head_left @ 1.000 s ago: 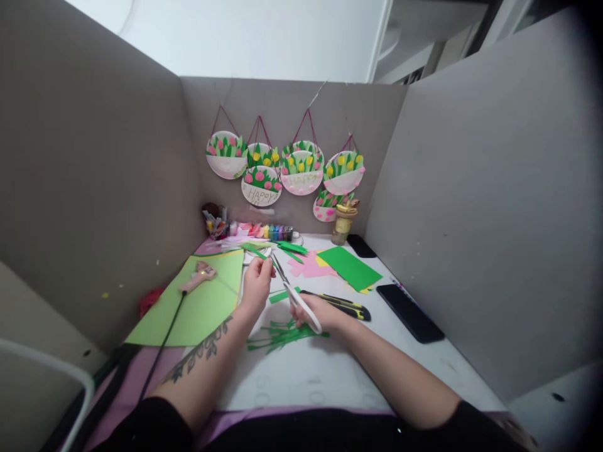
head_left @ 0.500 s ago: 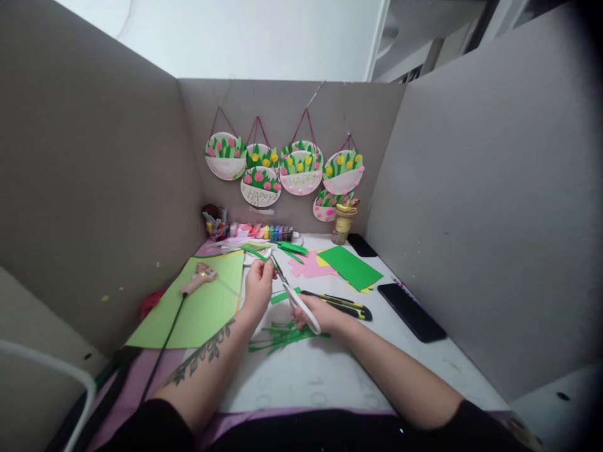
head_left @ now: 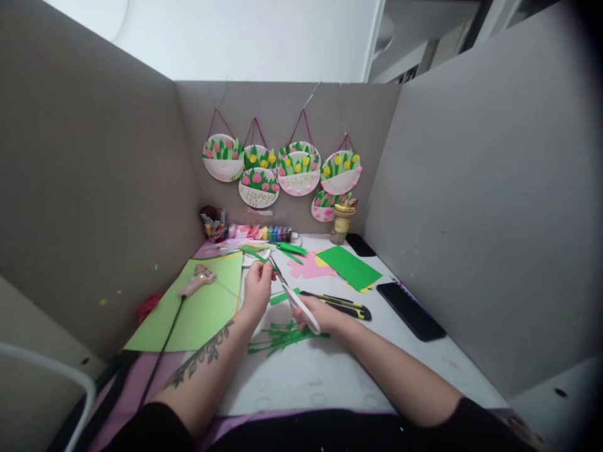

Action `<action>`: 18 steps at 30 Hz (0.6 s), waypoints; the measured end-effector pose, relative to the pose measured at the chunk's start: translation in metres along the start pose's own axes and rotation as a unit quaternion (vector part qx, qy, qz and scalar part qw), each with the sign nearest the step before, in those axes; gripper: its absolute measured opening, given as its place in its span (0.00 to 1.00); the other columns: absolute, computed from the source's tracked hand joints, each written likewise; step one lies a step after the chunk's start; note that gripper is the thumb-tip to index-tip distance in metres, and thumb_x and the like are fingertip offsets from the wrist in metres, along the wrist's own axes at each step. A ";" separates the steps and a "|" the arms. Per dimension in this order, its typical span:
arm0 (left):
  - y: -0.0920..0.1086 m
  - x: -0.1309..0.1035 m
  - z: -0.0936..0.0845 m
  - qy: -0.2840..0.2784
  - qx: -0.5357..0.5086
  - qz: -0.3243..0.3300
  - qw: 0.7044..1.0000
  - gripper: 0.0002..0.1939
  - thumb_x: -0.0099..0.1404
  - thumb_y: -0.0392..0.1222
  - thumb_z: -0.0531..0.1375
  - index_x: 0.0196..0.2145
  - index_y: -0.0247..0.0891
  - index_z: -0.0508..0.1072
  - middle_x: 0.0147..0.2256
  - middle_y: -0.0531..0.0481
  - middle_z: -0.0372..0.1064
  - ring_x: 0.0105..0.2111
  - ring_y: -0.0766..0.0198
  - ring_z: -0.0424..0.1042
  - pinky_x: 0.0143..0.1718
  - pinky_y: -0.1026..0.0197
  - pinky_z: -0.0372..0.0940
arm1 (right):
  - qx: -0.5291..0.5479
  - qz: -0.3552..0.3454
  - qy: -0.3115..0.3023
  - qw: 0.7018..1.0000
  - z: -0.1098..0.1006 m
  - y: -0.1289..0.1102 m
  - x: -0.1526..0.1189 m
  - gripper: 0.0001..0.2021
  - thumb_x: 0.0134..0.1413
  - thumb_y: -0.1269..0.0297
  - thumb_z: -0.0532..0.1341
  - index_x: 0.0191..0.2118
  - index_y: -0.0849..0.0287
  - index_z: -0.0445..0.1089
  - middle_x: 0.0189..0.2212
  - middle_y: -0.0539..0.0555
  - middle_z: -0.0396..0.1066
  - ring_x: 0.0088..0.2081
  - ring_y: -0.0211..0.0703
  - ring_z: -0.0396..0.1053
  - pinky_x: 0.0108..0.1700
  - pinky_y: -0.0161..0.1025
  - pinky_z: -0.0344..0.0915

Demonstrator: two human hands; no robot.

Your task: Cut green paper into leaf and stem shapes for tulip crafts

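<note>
My right hand (head_left: 308, 312) is closed around the white handles of a pair of scissors (head_left: 291, 294), whose blades point up and left. At the blade tips, my left hand (head_left: 260, 281) pinches a narrow green paper strip (head_left: 255, 253) that sticks out toward the upper left. Whether the blades touch the strip is too small to tell. Below the hands lies a loose pile of thin green paper strips (head_left: 282, 337). Another green paper piece (head_left: 282, 297) rests between the hands, and a black and yellow utility knife (head_left: 339, 306) lies just right of the scissors.
A glue gun (head_left: 198, 282) lies on light green sheets (head_left: 160, 326) at left. Green card (head_left: 349, 267) and pink paper (head_left: 308, 266) sit to the right, beside a phone (head_left: 411, 312). Paint bottles (head_left: 273, 233) line the back. Paper-plate flower baskets (head_left: 299, 172) hang on the grey partition.
The view has shifted very slightly. Both hands, the scissors and the green strip keep almost the same places.
</note>
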State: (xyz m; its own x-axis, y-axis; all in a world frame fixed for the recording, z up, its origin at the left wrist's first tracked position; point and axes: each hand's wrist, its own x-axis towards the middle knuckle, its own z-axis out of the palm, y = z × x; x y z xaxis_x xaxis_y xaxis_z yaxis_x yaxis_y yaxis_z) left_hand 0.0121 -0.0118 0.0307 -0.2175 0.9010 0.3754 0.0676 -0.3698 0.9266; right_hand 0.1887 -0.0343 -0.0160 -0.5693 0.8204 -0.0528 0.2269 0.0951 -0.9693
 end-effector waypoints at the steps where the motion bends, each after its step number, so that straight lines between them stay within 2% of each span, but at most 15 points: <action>1: 0.000 0.000 0.000 -0.001 -0.001 -0.001 1.000 0.15 0.64 0.52 0.55 0.26 0.39 0.63 0.22 0.56 0.63 0.20 0.70 0.59 0.22 0.66 0.54 | -0.005 0.001 0.001 1.000 -0.001 0.001 0.000 0.07 0.47 0.64 0.60 0.31 0.60 0.63 0.24 0.47 0.64 0.24 0.35 0.65 0.27 0.34 0.66; 8: 0.004 0.000 0.000 -0.014 -0.012 -0.005 1.000 0.15 0.64 0.51 0.55 0.26 0.39 0.62 0.21 0.56 0.62 0.20 0.70 0.58 0.22 0.66 0.54 | -0.041 0.008 0.012 0.999 -0.005 0.003 0.000 0.05 0.49 0.65 0.59 0.30 0.59 0.63 0.24 0.47 0.65 0.22 0.35 0.66 0.24 0.32 0.63; 18: 0.007 0.001 0.000 -0.018 -0.038 -0.011 0.999 0.16 0.62 0.53 0.57 0.26 0.39 0.62 0.20 0.56 0.62 0.19 0.70 0.58 0.21 0.66 0.53 | -0.069 0.007 0.020 0.997 -0.006 -0.018 -0.009 0.09 0.49 0.59 0.61 0.29 0.58 0.62 0.21 0.47 0.63 0.21 0.36 0.64 0.20 0.31 0.58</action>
State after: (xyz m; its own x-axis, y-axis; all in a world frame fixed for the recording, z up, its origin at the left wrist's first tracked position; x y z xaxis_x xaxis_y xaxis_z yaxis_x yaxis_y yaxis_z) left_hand 0.0127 -0.0130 0.0375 -0.1825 0.9163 0.3564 -0.0110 -0.3644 0.9312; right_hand 0.1943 -0.0402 0.0033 -0.5341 0.8437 -0.0541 0.3433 0.1579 -0.9258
